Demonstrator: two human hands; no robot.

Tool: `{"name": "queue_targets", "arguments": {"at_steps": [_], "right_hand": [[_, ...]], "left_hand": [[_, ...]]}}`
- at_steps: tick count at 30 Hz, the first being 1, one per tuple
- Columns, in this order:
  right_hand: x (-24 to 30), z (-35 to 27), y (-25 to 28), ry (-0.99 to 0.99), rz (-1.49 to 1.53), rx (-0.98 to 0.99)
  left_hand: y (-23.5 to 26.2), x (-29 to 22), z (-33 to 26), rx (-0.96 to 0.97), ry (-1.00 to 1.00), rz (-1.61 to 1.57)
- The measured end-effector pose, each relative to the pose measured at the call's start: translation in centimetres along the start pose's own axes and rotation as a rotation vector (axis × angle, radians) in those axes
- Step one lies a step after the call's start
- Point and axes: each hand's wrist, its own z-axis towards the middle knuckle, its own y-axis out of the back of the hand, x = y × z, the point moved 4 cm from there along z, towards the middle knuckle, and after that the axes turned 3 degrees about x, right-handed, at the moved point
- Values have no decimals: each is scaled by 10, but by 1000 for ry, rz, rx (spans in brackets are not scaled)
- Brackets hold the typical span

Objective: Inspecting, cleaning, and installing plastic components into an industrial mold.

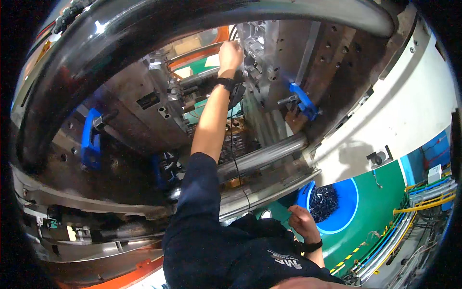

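My left arm is stretched up between the two metal mold halves of a large machine. My left hand [231,55] is closed, close to the machined face of the right mold half [255,48]; what its fingers hold, if anything, is hidden. A thin black cable [234,154] hangs from below that wrist down toward my body. Lower right, my right hand [303,222] is held closed with fingers bent, beside a blue round bin [349,204]. Small dark pieces [323,202] lie in the bin. Whether anything is between my right fingers is too small to tell.
A thick dark metal bar [62,82] curves across the top and left. Blue clamps [91,139] [304,101] with bolts sit on both platens. Shiny tie bars [264,156] cross below my arm. Hoses and yellow pipes [423,204] run along the right above green floor [380,192].
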Motion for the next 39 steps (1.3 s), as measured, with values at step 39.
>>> {"name": "queue_targets", "arguments": {"at_steps": [39], "right_hand": [[5,-5,-3,-32,-35,-64]], "left_hand": [[-27,-3,-61,294,-45,447]]}}
